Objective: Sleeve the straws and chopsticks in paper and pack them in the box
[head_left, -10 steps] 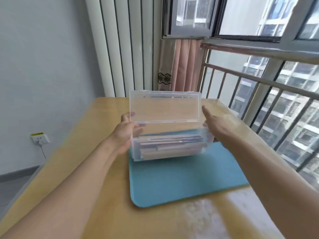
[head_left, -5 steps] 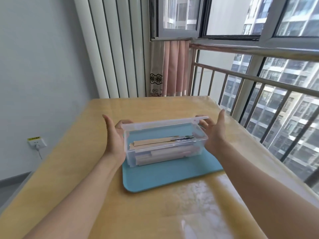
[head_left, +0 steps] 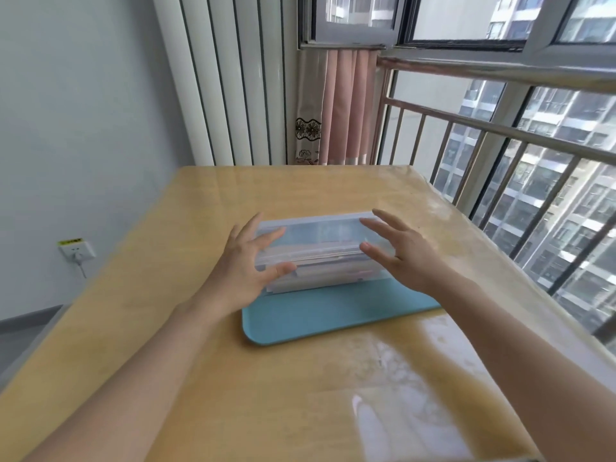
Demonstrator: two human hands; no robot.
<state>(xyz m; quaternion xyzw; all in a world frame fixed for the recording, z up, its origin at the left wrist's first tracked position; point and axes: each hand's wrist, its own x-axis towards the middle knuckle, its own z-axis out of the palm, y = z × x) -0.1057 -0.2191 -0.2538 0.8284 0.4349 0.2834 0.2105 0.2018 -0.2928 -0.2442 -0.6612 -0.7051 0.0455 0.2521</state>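
Clear plastic box (head_left: 320, 251) with lid down on a blue mat (head_left: 333, 315) on the wooden counter (head_left: 213, 378), paper sleeves (contents blurred) showing through its wall, left hand (head_left: 245, 266) and right hand (head_left: 405, 253) at either end, each grip wide, fingers spread, holding nothing.

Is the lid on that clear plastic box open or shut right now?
Shut. The lid lies flat over the clear box, with paper sleeves inside. Whether it is latched cannot be told.
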